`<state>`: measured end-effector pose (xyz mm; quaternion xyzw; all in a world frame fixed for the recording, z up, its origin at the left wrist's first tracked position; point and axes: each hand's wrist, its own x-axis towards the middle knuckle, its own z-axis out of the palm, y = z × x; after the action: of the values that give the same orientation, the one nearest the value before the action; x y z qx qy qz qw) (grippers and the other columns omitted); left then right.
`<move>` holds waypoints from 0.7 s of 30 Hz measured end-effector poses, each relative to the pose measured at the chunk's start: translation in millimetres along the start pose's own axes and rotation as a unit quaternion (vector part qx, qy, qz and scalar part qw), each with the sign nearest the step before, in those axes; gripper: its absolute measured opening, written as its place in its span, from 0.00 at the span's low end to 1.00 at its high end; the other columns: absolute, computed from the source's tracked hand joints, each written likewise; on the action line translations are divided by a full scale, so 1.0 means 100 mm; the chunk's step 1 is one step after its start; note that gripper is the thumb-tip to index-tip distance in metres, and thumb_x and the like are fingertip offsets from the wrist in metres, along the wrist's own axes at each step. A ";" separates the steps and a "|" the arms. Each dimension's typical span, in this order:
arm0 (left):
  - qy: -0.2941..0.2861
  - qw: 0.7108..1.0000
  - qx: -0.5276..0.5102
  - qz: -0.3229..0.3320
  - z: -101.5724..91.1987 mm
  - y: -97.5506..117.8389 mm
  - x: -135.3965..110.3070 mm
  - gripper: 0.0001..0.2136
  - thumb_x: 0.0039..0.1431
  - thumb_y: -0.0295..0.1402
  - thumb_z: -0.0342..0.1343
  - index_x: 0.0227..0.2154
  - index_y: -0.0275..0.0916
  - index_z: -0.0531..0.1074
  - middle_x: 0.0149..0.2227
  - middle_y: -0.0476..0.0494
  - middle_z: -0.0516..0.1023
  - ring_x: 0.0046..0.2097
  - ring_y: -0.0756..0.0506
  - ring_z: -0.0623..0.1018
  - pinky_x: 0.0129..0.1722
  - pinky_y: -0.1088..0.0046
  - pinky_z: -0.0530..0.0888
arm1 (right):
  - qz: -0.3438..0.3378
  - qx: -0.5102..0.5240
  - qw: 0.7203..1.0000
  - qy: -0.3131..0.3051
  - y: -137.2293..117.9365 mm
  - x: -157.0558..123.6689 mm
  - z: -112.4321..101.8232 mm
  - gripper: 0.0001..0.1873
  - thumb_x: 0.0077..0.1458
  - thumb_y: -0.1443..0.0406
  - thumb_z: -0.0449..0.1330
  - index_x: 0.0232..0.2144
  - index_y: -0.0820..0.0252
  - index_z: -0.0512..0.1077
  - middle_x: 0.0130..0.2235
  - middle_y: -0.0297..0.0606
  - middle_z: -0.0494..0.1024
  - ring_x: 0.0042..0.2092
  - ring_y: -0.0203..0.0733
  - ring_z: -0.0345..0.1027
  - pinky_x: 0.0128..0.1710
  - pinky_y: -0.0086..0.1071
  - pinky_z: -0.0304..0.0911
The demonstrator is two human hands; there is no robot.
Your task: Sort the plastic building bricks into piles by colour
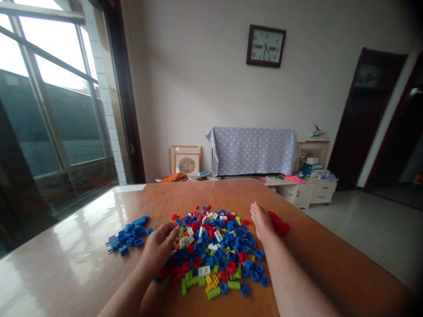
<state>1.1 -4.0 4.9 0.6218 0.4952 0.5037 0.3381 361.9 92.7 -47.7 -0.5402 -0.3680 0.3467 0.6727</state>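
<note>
A big heap of mixed plastic bricks (214, 246), blue, red, green, yellow and white, lies in the middle of the wooden table (330, 264). My left hand (160, 246) rests at the heap's left edge with its fingers curled onto the bricks; what they hold, if anything, is hidden. My right hand (261, 220) lies at the heap's right edge, fingers together and stretched forward, beside a small pile of red bricks (279, 223). A separate pile of blue bricks (128, 235) sits to the left of my left hand.
The table's left part is glossy and reflects a large window (49, 110). Behind the table stand a low cabinet (307, 189), a cloth-covered object (253, 149), framed pictures (185, 160) and a wall clock (266, 45). A doorway (370, 119) opens at right.
</note>
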 end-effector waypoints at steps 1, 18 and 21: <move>0.000 1.000 0.000 -0.002 0.00 0.00 0.00 0.20 0.54 0.52 0.58 0.29 0.37 0.72 0.24 0.51 0.71 0.27 0.49 0.70 0.26 0.77 0.66 | 0.024 0.011 1.000 0.008 0.02 0.03 -0.02 0.32 0.57 0.46 0.49 0.53 0.59 0.72 0.58 0.53 0.73 0.59 0.51 0.67 0.57 0.44 0.62; 0.007 1.000 0.006 -0.002 0.00 -0.05 0.01 0.19 0.55 0.50 0.58 0.30 0.36 0.73 0.24 0.52 0.69 0.25 0.51 0.68 0.25 0.77 0.65 | 0.129 0.067 0.989 0.017 -0.02 0.06 -0.06 0.31 0.61 0.50 0.42 0.61 0.54 0.63 0.66 0.48 0.61 0.66 0.47 0.56 0.63 0.47 0.57; 0.013 1.000 0.002 -0.008 0.00 -0.07 0.02 0.20 0.54 0.51 0.58 0.30 0.35 0.74 0.23 0.51 0.70 0.25 0.50 0.69 0.24 0.77 0.65 | 0.120 0.055 0.991 0.017 -0.11 -0.01 -0.02 0.28 0.60 0.52 0.47 0.59 0.55 0.66 0.64 0.49 0.65 0.65 0.49 0.59 0.62 0.48 0.57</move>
<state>-1.1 -0.4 -1.4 0.6121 0.5059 0.5075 0.3345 363.5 89.1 -37.6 -0.5485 -0.2697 0.4350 0.6612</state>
